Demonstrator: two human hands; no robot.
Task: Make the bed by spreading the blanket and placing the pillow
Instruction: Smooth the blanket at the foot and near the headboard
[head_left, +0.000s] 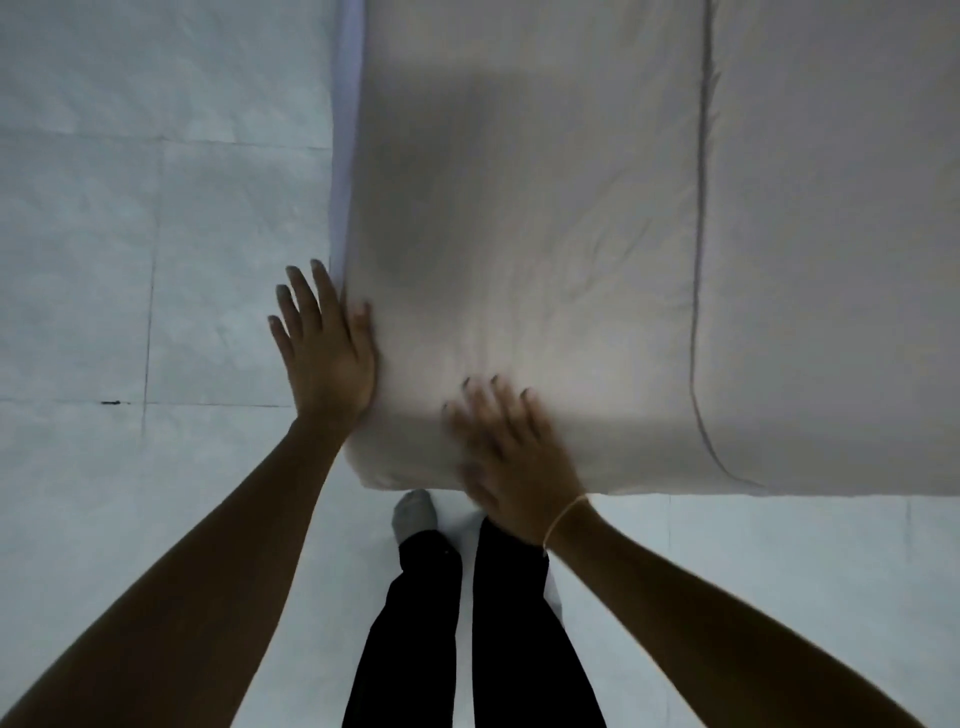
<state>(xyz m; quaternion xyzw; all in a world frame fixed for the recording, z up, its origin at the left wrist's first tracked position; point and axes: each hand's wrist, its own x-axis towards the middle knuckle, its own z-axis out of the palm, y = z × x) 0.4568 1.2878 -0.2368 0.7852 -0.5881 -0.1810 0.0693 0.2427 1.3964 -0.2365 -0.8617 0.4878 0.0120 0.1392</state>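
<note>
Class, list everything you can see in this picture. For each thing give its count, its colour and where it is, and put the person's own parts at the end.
blanket: one, off-white, spread over the bed, upper centre and right
seam line: one, grey, running down the blanket on the right
bed side: one strip, pale lilac, under the blanket's left edge
floor: pale tiles, left of and below the bed
left hand: one, fingers straight, flat against the blanket's left edge
right hand: one, blurred, on the blanket's near corner
wrist string: one, pale, right wrist
legs: two, black trousers, bottom centre
sock: one, grey, by the bed's corner
</note>
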